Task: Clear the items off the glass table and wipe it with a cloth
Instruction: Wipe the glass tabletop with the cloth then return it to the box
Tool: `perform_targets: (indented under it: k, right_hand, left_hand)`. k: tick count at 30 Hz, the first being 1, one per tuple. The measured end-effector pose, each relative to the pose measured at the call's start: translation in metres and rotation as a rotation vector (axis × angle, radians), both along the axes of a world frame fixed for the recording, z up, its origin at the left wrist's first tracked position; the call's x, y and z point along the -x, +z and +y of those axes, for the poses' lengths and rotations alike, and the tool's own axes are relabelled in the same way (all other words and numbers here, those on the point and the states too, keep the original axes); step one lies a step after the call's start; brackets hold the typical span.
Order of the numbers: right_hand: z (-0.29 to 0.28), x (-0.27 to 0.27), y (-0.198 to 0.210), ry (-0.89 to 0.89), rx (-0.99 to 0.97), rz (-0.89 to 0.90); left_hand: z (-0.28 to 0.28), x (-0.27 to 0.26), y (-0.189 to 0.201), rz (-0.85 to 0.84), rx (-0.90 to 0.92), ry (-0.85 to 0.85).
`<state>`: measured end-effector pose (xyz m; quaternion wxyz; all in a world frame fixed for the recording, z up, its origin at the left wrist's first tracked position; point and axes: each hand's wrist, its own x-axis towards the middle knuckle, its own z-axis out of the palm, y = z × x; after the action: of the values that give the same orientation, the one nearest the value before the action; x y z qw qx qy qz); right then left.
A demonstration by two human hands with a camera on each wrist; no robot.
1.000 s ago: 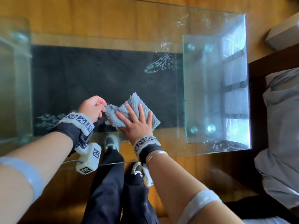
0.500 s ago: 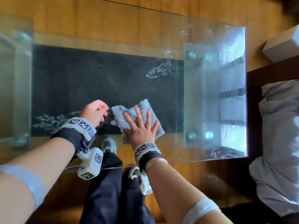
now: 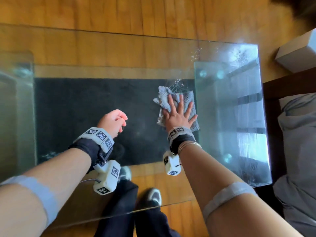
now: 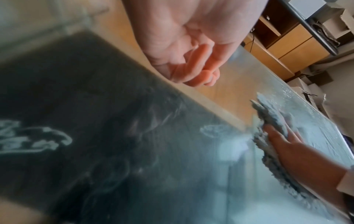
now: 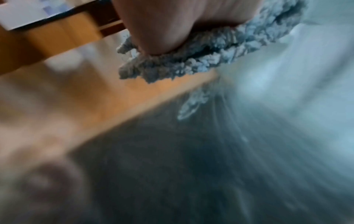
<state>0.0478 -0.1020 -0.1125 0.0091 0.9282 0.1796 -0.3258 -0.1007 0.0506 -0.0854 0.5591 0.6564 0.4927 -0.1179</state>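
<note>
- The right hand (image 3: 178, 115) is lying flat on the cloth (image 3: 176, 103), fingers straight and spread, pressing it onto the table (image 3: 119, 52); a flat palm probably spreads the pressure so the whole cloth rubs the glass.
- The cloth is sitting at about 2 o'clock from the table's middle, just beside the glass leg panel (image 3: 227, 117) that stands at 3 o'clock.
- The cloth is looking bunched and folded under the palm, with loose edges sticking out past the fingers at 11 and 5 o'clock.
- The left hand (image 3: 113, 121) is hovering at about 7 o'clock from the cloth, well apart from it, fingers loosely curled and holding nothing; it is probably staying clear of the wiping path.
- Nothing else is showing on the glass, so the clearing part seems done and the wiping is under way.
- White smears (image 4: 36, 138) and specks (image 3: 239, 53) are showing on the glass, at the near left and at the far right corner, so those areas seem to need a pass.
- A dark rug (image 3: 85, 108) is lying on the floor beneath, making streaks easier to spot.
- A white box (image 3: 297, 53) is sitting on the floor beyond the table's right end.
</note>
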Motion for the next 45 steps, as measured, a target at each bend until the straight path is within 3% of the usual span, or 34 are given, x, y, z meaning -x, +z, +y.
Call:
perform_targets:
  k: [3,8,12,15,19,23,27,29,31,35,37,40,45]
  right_hand:
    - [0.011,0.001,0.005,-0.215,0.039,0.013]
    - [0.046,0.035,0.001,0.17,-0.052,0.094]
    - [0.054,-0.026,-0.004,0.314,-0.048,0.021]
    - [0.036,-0.072,-0.006,0.126,-0.038,-0.047]
    - [0.017,-0.066,0.0,-0.026,0.003,-0.002]
    - [0.036,-0.05,-0.002,0.213,-0.024,0.058]
    - [0.071,-0.089,-0.009,0.462,-0.076,0.019]
    - [0.072,-0.124,-0.013,0.416,-0.094,-0.021]
    - [0.058,-0.154,-0.014,0.254,-0.08,-0.05]
    - [0.033,-0.153,-0.003,0.027,-0.015,-0.042]
    - [0.042,-0.131,-0.002,0.086,-0.02,0.006]
    - [0.075,-0.114,-0.006,0.316,-0.063,0.031]
    - [0.132,-0.159,-0.013,0.447,-0.1,-0.003]
  left_hand:
    - [0.021,-0.01,0.004,-0.002,-0.018,-0.028]
    - [0.035,-0.037,0.001,0.004,-0.04,-0.018]
    - [0.025,-0.054,-0.005,-0.015,-0.005,-0.023]
    - [0.019,-0.06,-0.008,-0.011,0.007,0.001]
    - [0.017,-0.074,-0.005,-0.001,0.006,0.019]
    - [0.019,-0.092,-0.002,-0.006,-0.017,0.045]
    - [0.021,-0.106,-0.007,0.003,-0.01,0.017]
    - [0.023,-0.111,-0.01,0.001,0.001,0.027]
    - [0.025,-0.115,-0.012,0.0,0.004,0.036]
    - [0.029,-0.129,-0.012,-0.009,0.011,0.054]
    - [0.031,-0.137,-0.011,-0.014,0.011,0.066]
    - [0.034,-0.147,-0.012,-0.011,0.015,0.057]
    - [0.043,-0.154,-0.019,0.004,0.011,0.087]
